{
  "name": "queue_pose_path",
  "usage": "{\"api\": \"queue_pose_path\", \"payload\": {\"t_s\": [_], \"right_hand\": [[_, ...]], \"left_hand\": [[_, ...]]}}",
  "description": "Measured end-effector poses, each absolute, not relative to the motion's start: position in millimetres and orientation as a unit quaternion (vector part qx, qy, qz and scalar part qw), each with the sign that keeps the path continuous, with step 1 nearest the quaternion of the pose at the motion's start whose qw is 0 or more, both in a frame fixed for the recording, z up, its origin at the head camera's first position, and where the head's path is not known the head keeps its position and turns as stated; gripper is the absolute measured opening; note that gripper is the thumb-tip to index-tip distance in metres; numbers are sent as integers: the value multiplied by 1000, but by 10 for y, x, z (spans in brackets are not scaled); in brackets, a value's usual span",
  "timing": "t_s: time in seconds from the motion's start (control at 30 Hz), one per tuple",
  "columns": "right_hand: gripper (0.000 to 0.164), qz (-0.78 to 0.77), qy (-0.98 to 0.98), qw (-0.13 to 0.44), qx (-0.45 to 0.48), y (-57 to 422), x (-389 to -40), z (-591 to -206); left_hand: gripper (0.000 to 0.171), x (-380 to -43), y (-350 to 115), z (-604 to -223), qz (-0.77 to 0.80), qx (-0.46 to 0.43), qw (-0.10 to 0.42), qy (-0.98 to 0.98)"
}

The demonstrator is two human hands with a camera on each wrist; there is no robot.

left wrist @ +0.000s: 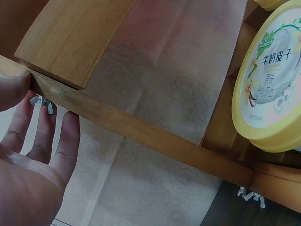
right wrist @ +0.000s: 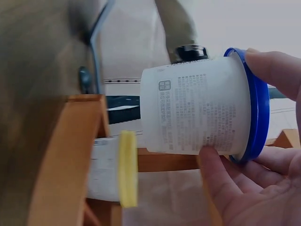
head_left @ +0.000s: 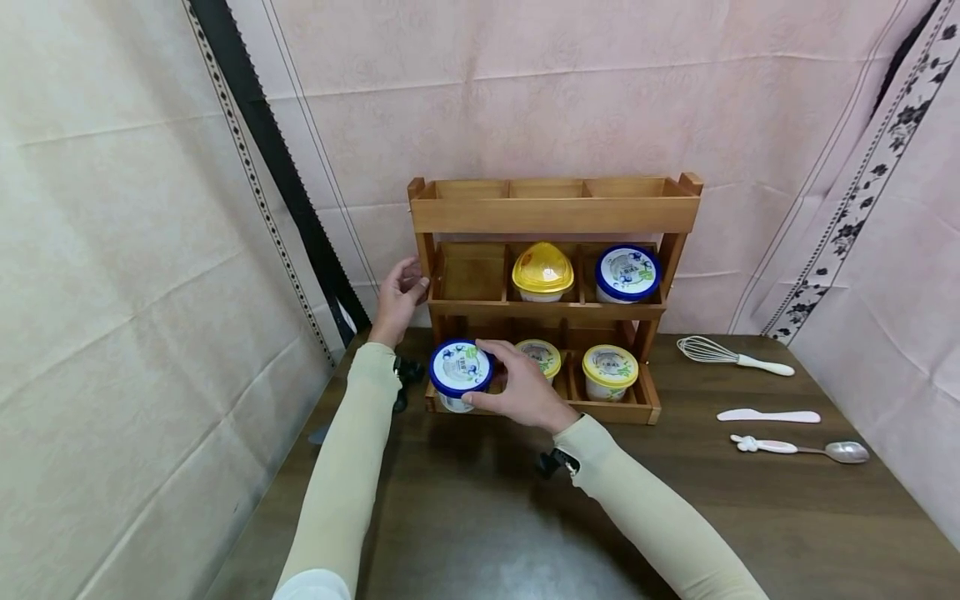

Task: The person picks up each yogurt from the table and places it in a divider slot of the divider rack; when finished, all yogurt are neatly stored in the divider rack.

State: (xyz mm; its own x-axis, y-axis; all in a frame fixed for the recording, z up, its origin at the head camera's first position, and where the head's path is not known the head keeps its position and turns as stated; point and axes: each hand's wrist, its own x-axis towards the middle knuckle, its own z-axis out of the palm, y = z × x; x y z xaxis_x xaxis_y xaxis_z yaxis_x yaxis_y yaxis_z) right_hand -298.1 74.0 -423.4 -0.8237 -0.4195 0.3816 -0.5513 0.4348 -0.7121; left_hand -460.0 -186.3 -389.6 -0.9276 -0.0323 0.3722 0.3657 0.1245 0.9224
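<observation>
My right hand (head_left: 528, 392) grips a white tub with a blue lid (head_left: 461, 367), thumb and fingers on opposite sides of the lid. The tub is at the left front of a three-tier wooden rack (head_left: 555, 217); the right wrist view shows printed text on its side (right wrist: 197, 108). At the rack's left side, my left hand (head_left: 396, 304) holds the wooden frame, its thumb and fingers on either side of a rail (left wrist: 141, 129) near a wing nut (left wrist: 43, 102). Yellow-lidded tubs (head_left: 610, 373) sit on the bottom tier, one partly hidden by my right hand.
On the middle tier stand a tub with a domed yellow lid (head_left: 543, 271) and another blue-lidded tub (head_left: 628, 273). A whisk (head_left: 712, 352), a white knife (head_left: 768, 416) and a spoon (head_left: 802, 448) lie on the dark table to the right. Cloth hangs behind and at both sides.
</observation>
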Motion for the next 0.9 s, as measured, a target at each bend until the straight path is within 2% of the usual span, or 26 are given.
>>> {"api": "queue_pose_path", "payload": {"t_s": [0.9], "right_hand": [[93,480,-812,161,291,705,-3185,-3533]], "left_hand": [[47,-4603,-1873,-3895,-666,-108,140,-724]]}}
